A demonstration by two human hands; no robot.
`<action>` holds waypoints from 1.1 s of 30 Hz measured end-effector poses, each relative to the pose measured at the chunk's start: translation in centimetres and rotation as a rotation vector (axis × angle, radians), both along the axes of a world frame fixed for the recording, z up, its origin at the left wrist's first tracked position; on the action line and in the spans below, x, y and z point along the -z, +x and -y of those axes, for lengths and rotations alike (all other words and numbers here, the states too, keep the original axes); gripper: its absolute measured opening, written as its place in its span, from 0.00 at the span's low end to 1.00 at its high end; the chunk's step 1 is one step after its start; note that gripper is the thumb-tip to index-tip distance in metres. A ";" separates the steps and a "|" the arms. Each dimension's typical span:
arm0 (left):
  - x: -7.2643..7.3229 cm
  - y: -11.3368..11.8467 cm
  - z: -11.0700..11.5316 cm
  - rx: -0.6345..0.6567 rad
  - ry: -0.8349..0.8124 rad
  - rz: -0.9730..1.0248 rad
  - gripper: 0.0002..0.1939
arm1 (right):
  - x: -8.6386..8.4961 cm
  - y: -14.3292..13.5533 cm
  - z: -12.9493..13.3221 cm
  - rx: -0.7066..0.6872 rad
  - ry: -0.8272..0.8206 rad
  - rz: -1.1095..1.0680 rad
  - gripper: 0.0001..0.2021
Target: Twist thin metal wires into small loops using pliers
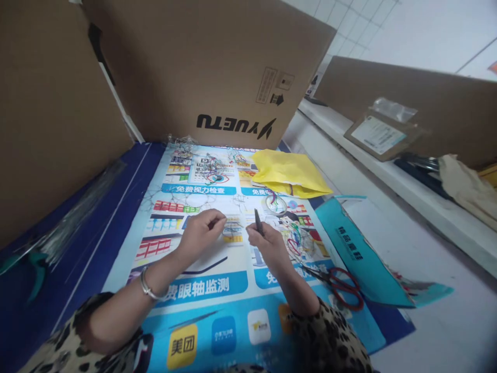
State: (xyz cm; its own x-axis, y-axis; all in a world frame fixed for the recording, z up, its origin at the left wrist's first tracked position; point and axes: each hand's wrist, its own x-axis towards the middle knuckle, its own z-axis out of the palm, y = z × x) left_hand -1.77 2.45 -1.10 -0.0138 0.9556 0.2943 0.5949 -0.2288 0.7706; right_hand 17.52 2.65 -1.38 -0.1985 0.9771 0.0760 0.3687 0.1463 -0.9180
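Observation:
Over the printed poster (229, 305), my left hand (202, 230) is closed in a pinch, but what lies between its fingertips is too small to make out. A short gap to the right, my right hand (267, 241) is wrapped round a slim dark tool (258, 221), whose tip points up and away. Beyond my right hand lies a small clear round dish (276, 204) with coloured strands. Tangled thin wires (212, 165) rest on the far part of the poster. Red-handled scissors (345, 288) lie right of my right forearm.
A large cardboard box (166, 67) stands at the back. The yellow bag (291, 171) lies behind the dish, and a teal packet (361, 254) is at the right. Bundled wires (85, 212) and teal-handled pliers (38, 274) are at the left. A parcel (378, 137) sits on the right ledge.

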 end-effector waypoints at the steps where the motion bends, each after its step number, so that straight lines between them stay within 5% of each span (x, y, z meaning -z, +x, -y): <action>1: 0.2 0.1 0.3 -0.002 0.026 -0.030 0.07 | 0.0 -0.5 0.0 -0.022 -0.034 -0.042 0.11; 8: 1.2 0.2 2.1 -0.002 0.075 -0.071 0.07 | 0.2 -2.4 -0.1 -0.132 -0.198 -0.227 0.10; 19: 1.2 2.0 5.1 -0.188 -0.376 0.597 0.11 | 2.1 -3.3 2.3 -0.234 -0.446 -0.464 0.09; 25: 2.1 2.2 4.7 -0.105 -0.489 0.823 0.12 | 2.1 -3.6 2.6 -0.282 -0.457 -0.423 0.09; 33: 2.3 1.0 4.4 0.090 -0.606 0.938 0.13 | 2.6 -2.9 2.0 -0.265 -0.642 -0.630 0.07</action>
State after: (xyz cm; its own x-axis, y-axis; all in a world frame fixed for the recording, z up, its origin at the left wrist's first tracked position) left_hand -0.81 -1.93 -3.43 0.0905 0.9462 -0.3106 -0.2797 0.3235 0.9039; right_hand 14.59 0.62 -4.00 -0.5264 0.7982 -0.2930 -0.1965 -0.4495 -0.8714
